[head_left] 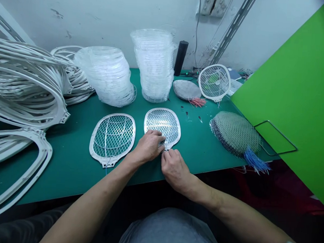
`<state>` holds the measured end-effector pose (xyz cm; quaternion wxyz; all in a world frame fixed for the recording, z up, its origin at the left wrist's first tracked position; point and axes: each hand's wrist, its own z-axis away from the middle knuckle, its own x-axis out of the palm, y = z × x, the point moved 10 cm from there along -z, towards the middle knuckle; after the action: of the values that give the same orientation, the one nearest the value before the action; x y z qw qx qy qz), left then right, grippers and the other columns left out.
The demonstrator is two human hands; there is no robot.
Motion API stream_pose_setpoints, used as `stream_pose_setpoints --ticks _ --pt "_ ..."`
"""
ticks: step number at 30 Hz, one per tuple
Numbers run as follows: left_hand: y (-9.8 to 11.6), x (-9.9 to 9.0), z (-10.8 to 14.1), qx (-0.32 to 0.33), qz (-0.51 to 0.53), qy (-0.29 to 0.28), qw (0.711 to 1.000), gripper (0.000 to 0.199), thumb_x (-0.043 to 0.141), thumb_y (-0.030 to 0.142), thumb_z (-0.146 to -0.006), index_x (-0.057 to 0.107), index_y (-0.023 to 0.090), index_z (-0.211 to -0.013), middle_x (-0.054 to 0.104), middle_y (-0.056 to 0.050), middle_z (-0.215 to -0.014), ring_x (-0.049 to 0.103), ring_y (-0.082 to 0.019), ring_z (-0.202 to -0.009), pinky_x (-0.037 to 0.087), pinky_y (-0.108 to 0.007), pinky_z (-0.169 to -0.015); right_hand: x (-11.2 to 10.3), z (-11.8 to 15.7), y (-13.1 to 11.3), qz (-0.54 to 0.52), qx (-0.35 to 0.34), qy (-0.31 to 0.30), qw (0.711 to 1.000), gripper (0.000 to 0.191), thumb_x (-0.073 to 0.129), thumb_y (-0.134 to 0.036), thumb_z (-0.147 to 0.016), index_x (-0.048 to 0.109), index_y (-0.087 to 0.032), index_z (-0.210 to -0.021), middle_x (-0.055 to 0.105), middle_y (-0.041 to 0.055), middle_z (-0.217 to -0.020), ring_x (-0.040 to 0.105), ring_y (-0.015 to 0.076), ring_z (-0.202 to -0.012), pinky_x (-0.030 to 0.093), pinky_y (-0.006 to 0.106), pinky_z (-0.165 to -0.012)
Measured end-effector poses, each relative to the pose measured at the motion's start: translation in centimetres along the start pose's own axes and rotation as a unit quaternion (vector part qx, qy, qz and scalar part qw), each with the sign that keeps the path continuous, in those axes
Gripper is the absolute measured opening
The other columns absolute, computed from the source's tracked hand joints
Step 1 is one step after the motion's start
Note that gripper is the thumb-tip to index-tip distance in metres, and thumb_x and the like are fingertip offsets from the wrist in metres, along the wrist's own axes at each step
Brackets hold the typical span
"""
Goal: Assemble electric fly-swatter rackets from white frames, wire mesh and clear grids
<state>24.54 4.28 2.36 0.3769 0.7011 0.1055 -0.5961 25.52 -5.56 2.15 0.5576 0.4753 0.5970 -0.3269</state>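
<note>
In the middle of the green table, a white oval bug-swatter head with silvery mesh lies flat. My left hand bends its fingers over the lower part of that head, gripping near its neck. Close beside it, my right hand is closed in a pinch at the neck; whatever sits between those fingertips is hidden. To the left lies a second swatter head with mesh in it and a thin blue wire hanging from its neck.
White frames are heaped at left. Behind stand two stacks of clear plastic grids. On the right lie round mesh sheets with blue wires, grey mesh with red wires, another swatter head and a green panel.
</note>
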Motion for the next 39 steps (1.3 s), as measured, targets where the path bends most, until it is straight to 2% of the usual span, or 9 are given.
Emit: stream_pose_setpoints --ticks 9,12,15,17,21,25,31,35,39 --pt "0.1 -0.3 0.6 0.016 0.003 0.02 1.0 0.037 0.061 0.032 -0.095 0.071 0.021 -0.129 0.067 -0.011 -0.137 0.056 -0.032 -0.132 0.044 -0.048 -0.113 0.4 0.0 0.6 -0.058 0.012 -0.031 0.998 0.024 0.057 0.0 -0.083 0.071 -0.004 -0.102 0.066 0.015 -0.087 0.06 0.0276 -0.08 0.048 0.041 -0.072" --pt "-0.1 0.0 1.0 0.026 0.001 0.03 0.999 0.038 0.06 0.034 -0.097 0.07 0.021 -0.131 0.064 -0.012 -0.141 0.053 -0.032 -0.136 0.039 -0.052 -0.118 0.0 0.1 2.0 -0.142 0.014 -0.045 0.989 0.019 0.056 -0.003 -0.09 0.071 -0.009 -0.1 0.069 0.0123 -0.091 0.062 0.024 -0.083 0.052 0.036 -0.076" --pt "-0.3 0.4 1.9 0.037 0.013 0.039 0.998 0.039 0.059 0.036 -0.098 0.068 0.022 -0.134 0.062 -0.011 -0.145 0.052 -0.032 -0.138 0.037 -0.054 -0.12 -0.7 -0.2 5.7 -0.255 0.019 0.01 0.967 0.02 0.053 -0.021 -0.103 0.072 -0.017 -0.101 0.071 0.0093 -0.101 0.065 0.0213 -0.095 0.054 0.032 -0.085" --pt "-0.5 0.5 2.8 0.039 0.027 0.044 0.998 0.042 0.057 0.039 -0.1 0.065 0.024 -0.138 0.059 -0.01 -0.149 0.049 -0.032 -0.141 0.036 -0.055 -0.12 -0.8 -0.5 9.8 -0.261 0.066 0.086 0.959 0.026 0.051 -0.031 -0.105 0.071 -0.017 -0.113 0.069 0.0135 -0.119 0.062 0.0261 -0.114 0.053 0.04 -0.099" --pt "-0.6 0.8 3.9 0.022 0.045 0.037 0.998 0.044 0.056 0.042 -0.101 0.061 0.028 -0.143 0.056 -0.007 -0.153 0.043 -0.033 -0.147 0.032 -0.058 -0.122 2.8 -1.9 14.2 -0.22 0.104 0.104 0.964 0.037 0.056 -0.035 -0.102 0.066 -0.012 -0.13 0.059 0.0208 -0.142 0.047 0.0369 -0.14 0.04 0.056 -0.117" --pt "-0.4 0.6 4.1 0.006 0.053 0.042 0.998 0.043 0.058 0.037 -0.1 0.062 0.027 -0.142 0.056 -0.007 -0.152 0.042 -0.031 -0.147 0.029 -0.057 -0.124 5.4 -2.6 14.3 -0.23 0.114 0.093 0.962 0.039 0.054 -0.035 -0.101 0.065 -0.014 -0.132 0.056 0.0204 -0.148 0.046 0.0367 -0.142 0.04 0.057 -0.118" --pt "-1.0 0.5 4.9 -0.021 0.069 0.047 0.996 0.051 0.063 0.035 -0.097 0.056 0.028 -0.147 0.052 -0.008 -0.157 0.04 -0.032 -0.15 0.029 -0.059 -0.125 6.4 -2.4 13.8 -0.241 0.146 0.074 0.957 0.046 0.052 -0.038 -0.101 0.064 -0.012 -0.137 0.053 0.0188 -0.152 0.044 0.0372 -0.145 0.039 0.054 -0.12" --pt "-2.0 -0.5 4.5 -0.064 0.033 0.072 0.995 0.046 0.051 0.037 -0.103 0.056 0.027 -0.148 0.039 -0.007 -0.165 0.027 -0.033 -0.155 0.03 -0.062 -0.123 7.6 -2.7 14.0 -0.255 0.177 0.043 0.95 0.051 0.05 -0.043 -0.102 0.061 -0.015 -0.143 0.048 0.0159 -0.157 0.038 0.0364 -0.149 0.036 0.053 -0.122" --pt "-2.1 -0.6 3.7 -0.112 -0.008 0.032 0.993 0.048 0.048 0.035 -0.102 0.056 0.022 -0.148 0.041 -0.01 -0.163 0.028 -0.036 -0.154 0.028 -0.064 -0.123 7.4 -2.7 13.7 -0.263 0.165 0.009 0.951 0.056 0.048 -0.046 -0.102 0.057 -0.016 -0.148 0.044 0.0152 -0.16 0.036 0.0356 -0.151 0.033 0.052 -0.123"
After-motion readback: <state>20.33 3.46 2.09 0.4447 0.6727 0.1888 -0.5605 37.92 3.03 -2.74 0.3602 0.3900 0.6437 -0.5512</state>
